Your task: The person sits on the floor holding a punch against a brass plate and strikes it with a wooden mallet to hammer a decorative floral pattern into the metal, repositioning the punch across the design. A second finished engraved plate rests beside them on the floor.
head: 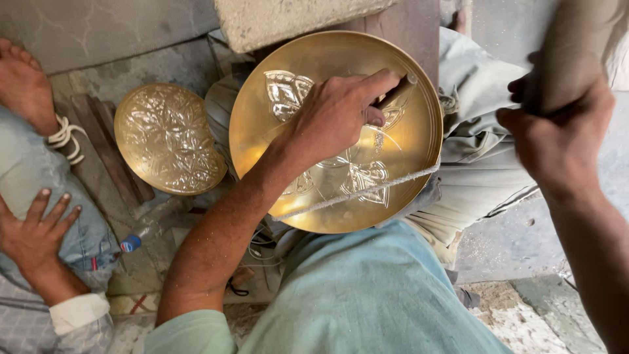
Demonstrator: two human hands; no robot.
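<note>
A large round brass plate (308,59) with partly engraved leaf and flower shapes rests on my lap, with a white string across its lower part. My left hand (334,115) lies on the plate and grips a thin metal chisel (398,92), tip down on the engraving. My right hand (557,128) is raised at the right, blurred, closed around a wooden mallet (570,52) held above the plate.
A second, smaller brass plate (167,137), fully engraved, lies on the floor to the left. Another person sits at the left: a foot (25,85) and a hand (36,233) on a knee. A plastic bottle (154,226) lies below the small plate. A stone block (288,19) stands behind.
</note>
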